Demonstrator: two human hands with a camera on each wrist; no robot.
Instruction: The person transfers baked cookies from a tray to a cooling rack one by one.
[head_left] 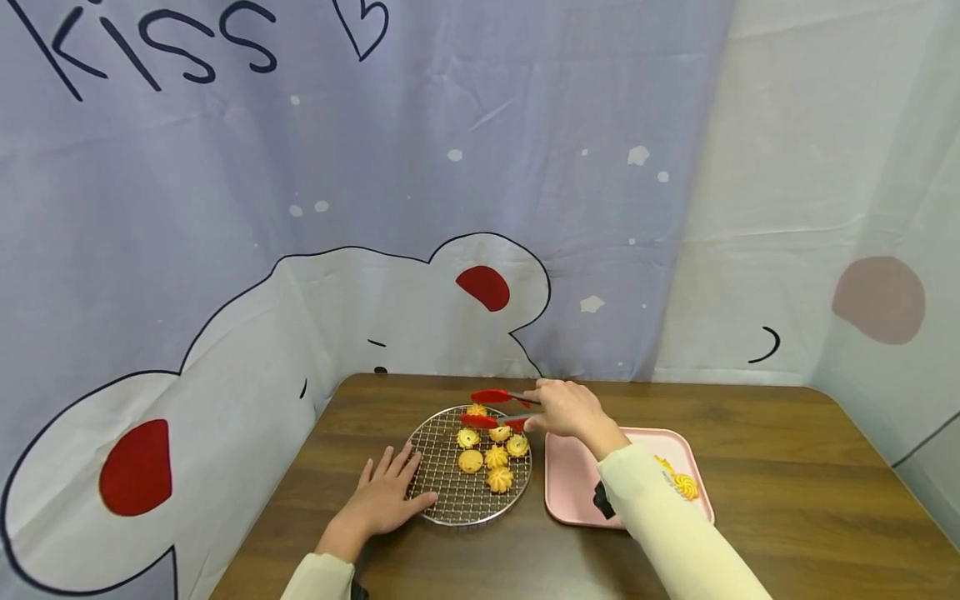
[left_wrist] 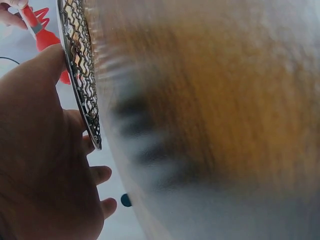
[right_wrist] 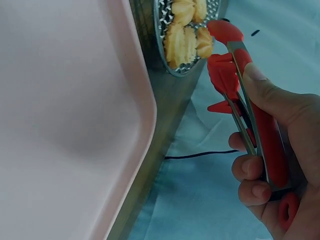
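Observation:
My right hand [head_left: 568,410] grips red-tipped tongs [right_wrist: 270,145], thumb on one arm and fingers curled round the other. In the head view the tong tips hover over the far side of a round wire rack [head_left: 442,492], spread apart. Several golden piped cookies [head_left: 496,456] lie on the rack's right half; one at the far edge is partly hidden by the tongs. My left hand [head_left: 382,496] rests on the rack's left rim with its fingers spread. The left wrist view shows its thumb at the rim [left_wrist: 80,95].
Right of the rack lies a pink tray [head_left: 573,492] with several cookies [head_left: 684,485] on its right side, partly covered by my sleeve. Both stand on a brown wooden table [head_left: 787,467]. A printed cloth [head_left: 600,183] hangs behind the table.

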